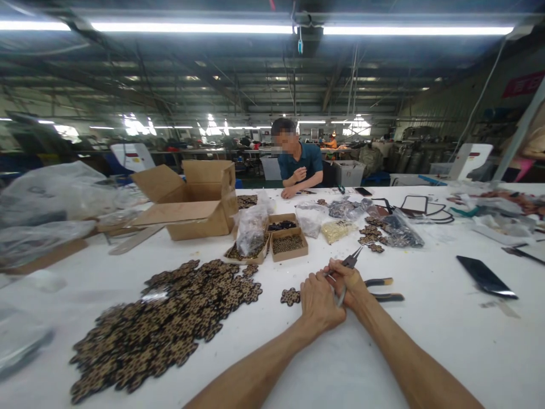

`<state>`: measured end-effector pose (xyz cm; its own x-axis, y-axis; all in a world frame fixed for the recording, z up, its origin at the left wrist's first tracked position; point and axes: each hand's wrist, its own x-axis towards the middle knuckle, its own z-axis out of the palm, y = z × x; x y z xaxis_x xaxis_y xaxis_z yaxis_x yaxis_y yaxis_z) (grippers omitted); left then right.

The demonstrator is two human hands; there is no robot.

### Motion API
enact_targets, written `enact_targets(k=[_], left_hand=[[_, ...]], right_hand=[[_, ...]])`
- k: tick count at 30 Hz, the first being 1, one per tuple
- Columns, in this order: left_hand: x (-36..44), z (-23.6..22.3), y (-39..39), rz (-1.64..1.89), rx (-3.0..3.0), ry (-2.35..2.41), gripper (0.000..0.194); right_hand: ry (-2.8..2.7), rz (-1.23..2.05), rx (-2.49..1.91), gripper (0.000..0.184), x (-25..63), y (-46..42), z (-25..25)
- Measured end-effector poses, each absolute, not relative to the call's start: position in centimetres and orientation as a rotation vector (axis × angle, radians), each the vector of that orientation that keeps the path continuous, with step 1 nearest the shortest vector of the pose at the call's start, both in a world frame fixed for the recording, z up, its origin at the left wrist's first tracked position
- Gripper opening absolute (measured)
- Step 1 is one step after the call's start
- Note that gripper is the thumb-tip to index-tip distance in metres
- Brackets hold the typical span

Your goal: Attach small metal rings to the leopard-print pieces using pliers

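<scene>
My right hand (pixel 347 282) is closed around a pair of needle-nose pliers (pixel 351 259), whose jaws point away from me to the upper right. A grey handle end shows between my two hands. Pressed up against it, my left hand (pixel 318 301) is closed with curled fingers; what they hold is hidden. Just left of that hand lies a single flower-shaped patterned piece (pixel 290 296), tan and black. A second tool with orange-and-black handles (pixel 385 296) lies partly hidden behind my right wrist. Many similar flower pieces form a large pile (pixel 170 318) to the left.
Beyond my hands stand small cardboard trays of metal bits (pixel 290 254), plastic bags (pixel 251 227) and an open carton (pixel 196 218). More flower pieces (pixel 370 234) lie at the back. A black phone (pixel 486 276) rests at right. Across the white table (pixel 255 363) a person (pixel 301 165) leans forward.
</scene>
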<state>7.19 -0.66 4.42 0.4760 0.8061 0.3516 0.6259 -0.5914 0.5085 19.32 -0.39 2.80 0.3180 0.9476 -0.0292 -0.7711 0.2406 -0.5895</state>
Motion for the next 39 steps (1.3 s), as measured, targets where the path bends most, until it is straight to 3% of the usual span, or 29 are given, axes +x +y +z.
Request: enact_targets(k=[14, 28, 34, 39], left_hand=[[7.3, 4.6, 0.0, 0.476, 2.621, 1.341, 0.067], [7.0, 4.9, -0.4, 0.53, 2.61, 1.274, 0.065], [6.4, 6.5, 1.4, 0.555, 2.357, 0.984, 0.083], [5.2, 8.7, 5.1, 0.836, 1.703, 0.786, 0.061]], right_hand=[[-0.348, 1.185, -0.59, 0.038, 19.4, 0.6, 1.8], [-0.368, 1.186, -0.608, 0.036, 19.2, 0.4, 2.2], [-0.412, 1.227, -0.613, 0.034, 21.3, -0.9, 3.2], [-0.644, 1.497, -0.617, 0.025, 20.4, -3.3, 6.1]])
